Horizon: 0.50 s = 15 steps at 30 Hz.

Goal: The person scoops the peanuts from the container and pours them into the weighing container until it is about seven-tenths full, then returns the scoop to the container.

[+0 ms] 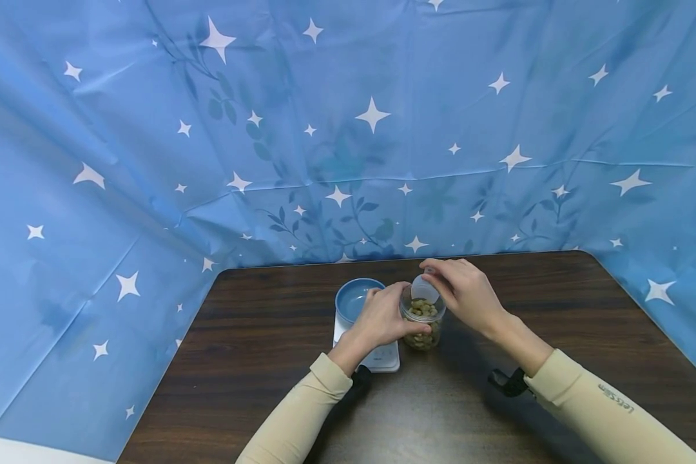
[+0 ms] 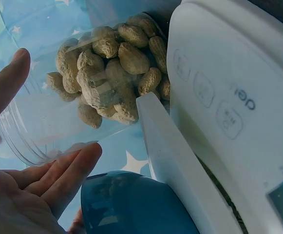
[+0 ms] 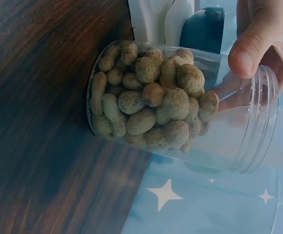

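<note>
A clear plastic jar point(image 3: 219, 156) stands on the table with peanuts in their shells point(image 3: 141, 102) in its lower part. My left hand point(image 1: 379, 317) holds the jar near its mouth, thumb on the near side and fingers around the other. Above the opening, my right hand point(image 1: 468, 295) pinches a translucent white scoop point(image 1: 425, 288), whose rounded end dips into the jar mouth. Just left of the jar is a blue bowl point(image 1: 352, 299) on a white kitchen scale point(image 1: 386, 362); my left hand covers part of the scale in the head view.
Everything stands on a dark wood-grain table point(image 1: 255, 361), toward its far edge. A blue cloth with white stars point(image 1: 348, 142) hangs behind the table and along its left side. Dark wrist straps point(image 1: 507, 383) show at my sleeve cuffs.
</note>
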Tool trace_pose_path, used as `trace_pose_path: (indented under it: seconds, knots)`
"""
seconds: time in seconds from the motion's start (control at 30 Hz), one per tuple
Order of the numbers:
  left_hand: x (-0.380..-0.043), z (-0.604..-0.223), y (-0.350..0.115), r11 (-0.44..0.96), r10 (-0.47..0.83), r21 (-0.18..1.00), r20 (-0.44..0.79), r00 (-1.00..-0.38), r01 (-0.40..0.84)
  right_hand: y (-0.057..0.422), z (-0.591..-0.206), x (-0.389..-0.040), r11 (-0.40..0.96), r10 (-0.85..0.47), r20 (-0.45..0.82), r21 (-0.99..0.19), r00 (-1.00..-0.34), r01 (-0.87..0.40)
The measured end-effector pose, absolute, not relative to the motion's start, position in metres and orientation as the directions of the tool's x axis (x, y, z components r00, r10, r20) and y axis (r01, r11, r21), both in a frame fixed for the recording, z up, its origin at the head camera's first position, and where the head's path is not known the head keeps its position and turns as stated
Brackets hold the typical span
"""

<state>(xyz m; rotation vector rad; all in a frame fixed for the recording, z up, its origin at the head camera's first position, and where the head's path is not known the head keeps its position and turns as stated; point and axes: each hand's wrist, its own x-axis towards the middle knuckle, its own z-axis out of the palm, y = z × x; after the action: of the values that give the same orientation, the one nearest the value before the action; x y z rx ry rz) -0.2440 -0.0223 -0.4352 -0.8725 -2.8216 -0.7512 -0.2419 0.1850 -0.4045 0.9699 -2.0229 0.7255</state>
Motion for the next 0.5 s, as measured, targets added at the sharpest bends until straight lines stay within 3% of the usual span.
trace_pose_path:
  seconds: [0.23,0.5]
  knots:
    - [-0.2445,-0.4342,-0.0214,0.710,0.512,0.438,0.215,-0.832,0.551,0.1864,-0.4065,-0.2443,0.545,-0.444,0.793,-0.131,-0.418,-0.828]
    - [-0.2449,-0.4322,-0.0221,0.705,0.510,0.456,0.208,-0.835,0.544,0.1859,-0.4067,-0.2460,0.558,-0.444,0.716,-0.249,-0.538,-0.792]
